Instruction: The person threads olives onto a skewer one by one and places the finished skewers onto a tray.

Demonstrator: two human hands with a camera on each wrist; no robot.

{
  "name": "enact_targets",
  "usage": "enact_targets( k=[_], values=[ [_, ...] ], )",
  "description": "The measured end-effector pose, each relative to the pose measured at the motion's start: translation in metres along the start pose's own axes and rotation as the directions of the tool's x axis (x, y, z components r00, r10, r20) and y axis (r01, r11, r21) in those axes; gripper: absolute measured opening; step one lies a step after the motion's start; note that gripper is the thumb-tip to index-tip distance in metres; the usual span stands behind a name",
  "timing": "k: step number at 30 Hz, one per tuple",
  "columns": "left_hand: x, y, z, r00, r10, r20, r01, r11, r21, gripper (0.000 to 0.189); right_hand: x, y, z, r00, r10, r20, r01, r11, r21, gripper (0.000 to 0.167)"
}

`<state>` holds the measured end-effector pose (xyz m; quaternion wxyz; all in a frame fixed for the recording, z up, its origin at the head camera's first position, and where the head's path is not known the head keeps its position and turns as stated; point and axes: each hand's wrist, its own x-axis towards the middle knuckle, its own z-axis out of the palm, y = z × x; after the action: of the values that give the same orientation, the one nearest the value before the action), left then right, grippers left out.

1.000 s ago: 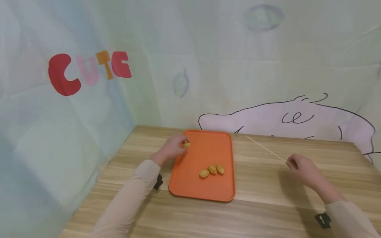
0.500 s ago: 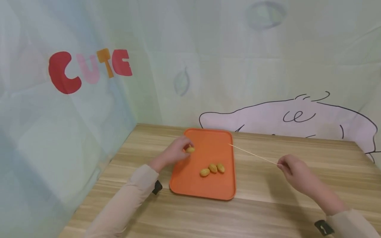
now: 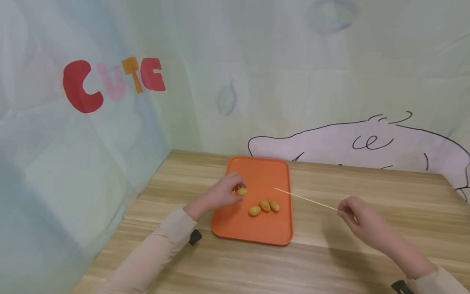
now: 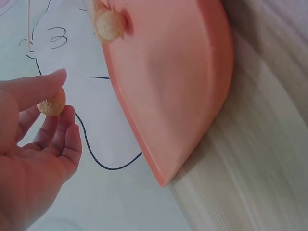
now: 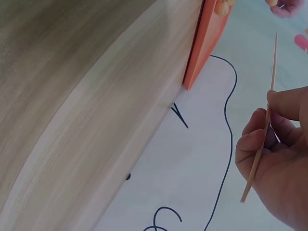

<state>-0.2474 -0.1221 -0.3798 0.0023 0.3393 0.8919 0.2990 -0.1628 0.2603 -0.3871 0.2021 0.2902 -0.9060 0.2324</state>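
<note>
My left hand pinches a small oval golden-yellow ball between thumb and fingers, above the left side of an orange tray. In the left wrist view the held ball has a rough, mottled surface. Three similar balls lie close together in the tray's right half. To the tray's right, my right hand pinches a thin wooden skewer, whose far end reaches left over the tray. The right wrist view shows the skewer tapering to a fine tip, its thicker end passing across the palm.
The tray stands on a wood-grain table, near its back edge. Pale printed cloth hangs behind and on the left, with a line-drawn pink figure and the word CUTE. Each wrist carries a dark device.
My left hand has carried the ball rightward and nearer over the tray. My right hand has moved left, bringing the skewer's tip from beyond the tray's right side to over it.
</note>
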Motion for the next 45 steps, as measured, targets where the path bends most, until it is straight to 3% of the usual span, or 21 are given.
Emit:
enact_targets(
  k=[7, 17, 29, 45],
  values=[
    [-0.007, 0.011, 0.000, 0.998, 0.055, 0.021, -0.055, 0.998, -0.030, 0.022, -0.004, -0.005, 0.000, 0.991, -0.128, -0.049, 0.128, 0.992, -0.008, 0.033],
    [-0.015, 0.027, 0.003, 0.990, 0.119, 0.079, -0.116, 0.992, -0.039, 0.023, -0.007, -0.018, -0.006, 0.986, -0.156, -0.051, 0.157, 0.988, 0.013, 0.026],
    [-0.016, 0.035, 0.006, 0.977, 0.202, 0.066, -0.199, 0.979, -0.054, 0.027, -0.008, -0.025, -0.008, 0.980, -0.195, -0.039, 0.196, 0.980, 0.038, 0.008],
    [-0.023, 0.036, 0.011, 0.984, 0.167, 0.069, -0.148, 0.965, -0.216, 0.026, -0.010, -0.028, -0.005, 0.980, -0.193, -0.036, 0.195, 0.979, 0.052, 0.008]
  ],
)
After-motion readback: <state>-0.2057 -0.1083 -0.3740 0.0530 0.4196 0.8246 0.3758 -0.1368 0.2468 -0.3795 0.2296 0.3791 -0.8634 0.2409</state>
